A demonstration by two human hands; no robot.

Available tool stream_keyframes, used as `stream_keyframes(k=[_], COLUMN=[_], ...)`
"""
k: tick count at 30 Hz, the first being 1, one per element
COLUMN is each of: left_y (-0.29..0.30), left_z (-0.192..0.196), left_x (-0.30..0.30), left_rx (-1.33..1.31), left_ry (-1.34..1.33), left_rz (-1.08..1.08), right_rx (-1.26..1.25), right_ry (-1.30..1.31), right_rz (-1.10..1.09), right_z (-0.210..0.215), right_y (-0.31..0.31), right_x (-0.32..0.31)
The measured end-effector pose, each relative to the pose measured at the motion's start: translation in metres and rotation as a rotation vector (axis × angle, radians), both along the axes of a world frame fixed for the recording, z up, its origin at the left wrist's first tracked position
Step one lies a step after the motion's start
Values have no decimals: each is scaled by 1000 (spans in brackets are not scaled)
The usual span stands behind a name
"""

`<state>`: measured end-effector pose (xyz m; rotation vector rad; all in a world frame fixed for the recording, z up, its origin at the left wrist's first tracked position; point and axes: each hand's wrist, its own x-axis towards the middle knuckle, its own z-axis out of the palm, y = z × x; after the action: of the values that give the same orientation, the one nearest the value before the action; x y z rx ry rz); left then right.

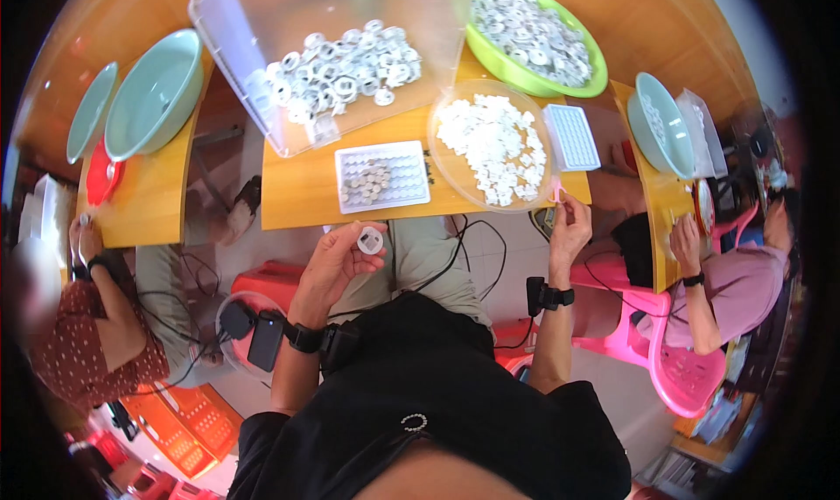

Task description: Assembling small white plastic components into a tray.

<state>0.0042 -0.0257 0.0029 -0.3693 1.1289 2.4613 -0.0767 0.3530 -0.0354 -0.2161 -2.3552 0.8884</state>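
Observation:
My left hand [336,259] holds up a small round white plastic part [370,240] with a dark slot, pinched between thumb and fingers, just off the table's front edge. At the table's front right corner, my right hand [570,229] has its fingers closed on a small pink piece [557,192], whose kind I cannot make out. That piece is at the rim of a round clear tray [435,163] heaped with small white plastic pieces [490,141]. Between my hands, a white compartment tray [404,201] carries a cluster of small grey-silver round pieces [367,181].
Behind stand a large clear bin [219,71] of round white parts and a green basin [598,71] full of similar parts. A white-blue gridded tray [573,139] lies right. Co-workers sit at side tables with pale green basins [157,97]. Cables hang below the table.

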Motion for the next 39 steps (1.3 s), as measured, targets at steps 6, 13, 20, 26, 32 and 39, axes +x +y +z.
stream_keyframes(k=[6,13,20,26,32,39], left_y=[-22,-32,-29,-25,-17,-7], left_z=[-5,-13,-5,-9,-4,-4], left_x=[18,22,25,28,19,12], left_rx=[15,87,164,207,199,180], left_ry=[-10,65,125,98,104,82], left_rz=[89,163,205,195,154,173], right_rx=[46,-104,-101,124,150,-265], right_ry=[181,27,-83,-74,-57,-233], right_rz=[-171,414,731,765,779,825], right_z=[4,47,52,32,32,61], right_y=[-18,-137,-221,-234,-237,-224], right_x=[2,30,-1,-12,-16,4])
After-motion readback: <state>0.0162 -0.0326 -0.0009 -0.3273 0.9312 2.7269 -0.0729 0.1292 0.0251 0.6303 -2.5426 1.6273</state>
